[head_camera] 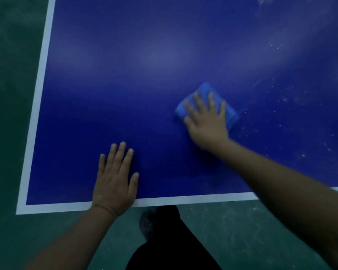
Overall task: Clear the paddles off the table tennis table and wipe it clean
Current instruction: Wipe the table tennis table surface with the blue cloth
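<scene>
Tabletop (144, 84) of the table tennis table fills most of the frame, deep blue with a white border line (39, 106) along its left and lower edges. No paddles show on the part in view, so the clearing looks done here and wiping is the step in hand. One folded blue cloth (207, 90) lies right of centre, pressed flat under the right hand (206, 121), whose fingers are spread straight over it. The left hand (115, 178), fingers straight and holding nothing, rests flat on the tabletop at the lower edge. White dust specks (293, 106) dot the right side of the frame; the next move probably calls for sweeping the cloth rightward over them. Green floor (12, 75) lies beyond.
</scene>
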### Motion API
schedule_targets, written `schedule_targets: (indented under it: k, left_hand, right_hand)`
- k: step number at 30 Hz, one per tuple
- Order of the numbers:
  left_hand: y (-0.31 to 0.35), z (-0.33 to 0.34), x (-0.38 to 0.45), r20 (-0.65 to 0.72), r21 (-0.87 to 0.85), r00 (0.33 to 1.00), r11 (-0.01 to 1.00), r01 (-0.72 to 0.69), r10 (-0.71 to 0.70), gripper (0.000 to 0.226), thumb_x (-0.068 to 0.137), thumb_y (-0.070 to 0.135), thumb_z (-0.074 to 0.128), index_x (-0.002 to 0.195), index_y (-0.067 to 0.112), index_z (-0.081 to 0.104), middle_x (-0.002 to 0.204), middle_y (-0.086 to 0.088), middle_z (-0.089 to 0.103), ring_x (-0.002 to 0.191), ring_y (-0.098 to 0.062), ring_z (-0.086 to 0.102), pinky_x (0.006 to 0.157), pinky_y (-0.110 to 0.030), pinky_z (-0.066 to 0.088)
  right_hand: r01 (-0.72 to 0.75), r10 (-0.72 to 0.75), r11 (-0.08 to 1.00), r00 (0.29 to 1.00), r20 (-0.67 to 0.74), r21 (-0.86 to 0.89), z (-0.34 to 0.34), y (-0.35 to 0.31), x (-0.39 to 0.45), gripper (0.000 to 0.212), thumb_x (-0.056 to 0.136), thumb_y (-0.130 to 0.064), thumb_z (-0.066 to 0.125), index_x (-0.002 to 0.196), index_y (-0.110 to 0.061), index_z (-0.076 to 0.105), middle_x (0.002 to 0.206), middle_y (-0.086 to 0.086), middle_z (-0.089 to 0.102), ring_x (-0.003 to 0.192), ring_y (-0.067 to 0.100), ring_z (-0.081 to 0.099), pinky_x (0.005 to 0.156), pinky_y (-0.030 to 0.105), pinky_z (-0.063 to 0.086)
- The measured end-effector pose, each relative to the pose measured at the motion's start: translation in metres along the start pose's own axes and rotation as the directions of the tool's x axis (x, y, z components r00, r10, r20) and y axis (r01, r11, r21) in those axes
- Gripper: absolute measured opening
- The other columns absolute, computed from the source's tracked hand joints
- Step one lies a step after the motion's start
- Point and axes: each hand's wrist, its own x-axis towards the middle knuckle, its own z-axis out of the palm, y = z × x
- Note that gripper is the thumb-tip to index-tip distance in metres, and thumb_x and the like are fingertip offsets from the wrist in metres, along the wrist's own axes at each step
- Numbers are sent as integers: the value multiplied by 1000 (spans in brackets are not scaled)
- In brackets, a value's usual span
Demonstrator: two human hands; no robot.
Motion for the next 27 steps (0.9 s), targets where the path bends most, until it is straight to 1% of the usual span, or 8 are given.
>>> schedule_targets:
  k: [3,5,9,13,15,19,21,27]
  left_hand:
    - [8,11,-13,21,76,1000,997,-23,22,68,98,45,31,154,8,34,167,-11,16,155,-29,7,123,-57,7]
    - [7,12,-13,36,119,999,993,-18,13,68,97,47,30,155,12,32,167,-12,15,155,-31,5,122,-61,6]
    - [8,11,-13,61,164,998,986,3,-14,69,98,51,24,157,15,29,167,-11,14,155,-30,3,122,-61,5]
    - [9,12,-13,61,155,998,988,9,-19,70,98,53,18,158,17,23,168,-9,9,155,-27,-2,123,-58,3]
    - [8,13,-12,58,147,998,989,9,-18,71,98,53,15,159,17,21,168,-8,6,155,-26,-5,123,-57,1]
    - [7,14,-12,36,120,999,993,4,-9,71,98,53,15,159,16,22,168,-9,7,155,-26,-4,123,-57,0]
    - [6,15,-12,10,108,1000,994,-7,6,70,99,51,18,158,16,24,168,-10,9,155,-27,-2,123,-57,0]
    - [6,15,-13,16,122,1000,992,-26,25,68,99,50,17,157,16,27,167,-9,14,155,-28,3,123,-57,1]
  right_hand:
    - [461,-458,887,886,74,-33,14,-12,-93,56,102,-55,31,153,-35,37,165,2,26,153,39,15,117,69,8]
    - [571,-562,819,817,128,-53,10,14,-94,55,101,-55,33,151,-35,42,163,2,31,151,39,20,116,67,10]
    - [-41,44,998,997,68,-43,-7,72,-24,60,100,-57,21,157,-39,24,168,-3,16,154,34,7,118,63,3]
    - [-475,478,868,878,12,143,-9,67,3,58,102,-56,22,158,-41,16,169,-10,4,155,30,-3,119,65,-3]
    - [-444,451,888,892,-32,122,4,24,-18,58,102,-54,24,158,-40,18,169,-7,8,155,33,0,118,67,-2]
    - [-66,68,996,997,-27,64,30,-37,-122,58,101,-56,26,155,-37,31,166,-3,21,154,34,9,119,65,3]
    - [-132,133,989,991,-7,62,28,1,-148,60,98,-58,24,155,-38,31,166,-5,21,154,33,9,120,63,3]
    - [-803,806,586,592,26,111,0,144,-169,64,98,-59,12,159,-40,10,169,-7,0,155,31,-4,120,65,-1]
